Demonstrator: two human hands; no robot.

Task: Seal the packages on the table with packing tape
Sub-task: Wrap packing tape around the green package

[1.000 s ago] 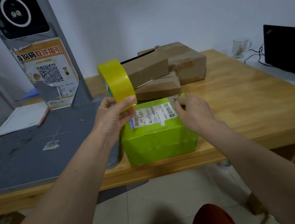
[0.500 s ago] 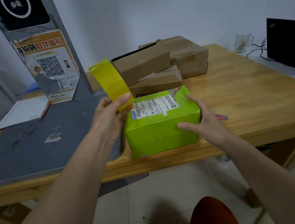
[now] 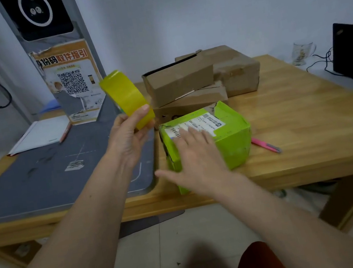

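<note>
Left hand [image 3: 128,139] raised above the grey mat [image 3: 37,173], fingers and thumb curled round a roll of yellow packing tape [image 3: 126,99], roll tilted. Right hand [image 3: 194,156] flat, fingers straight and spread, pressing on top of the green box [image 3: 230,139] over its white shipping label [image 3: 206,120]. Box sits turned at an angle near the front edge of the wooden table [image 3: 309,125]. Three brown cardboard boxes [image 3: 197,81] stacked behind it; pink pen [image 3: 266,145] just right of it.
</note>
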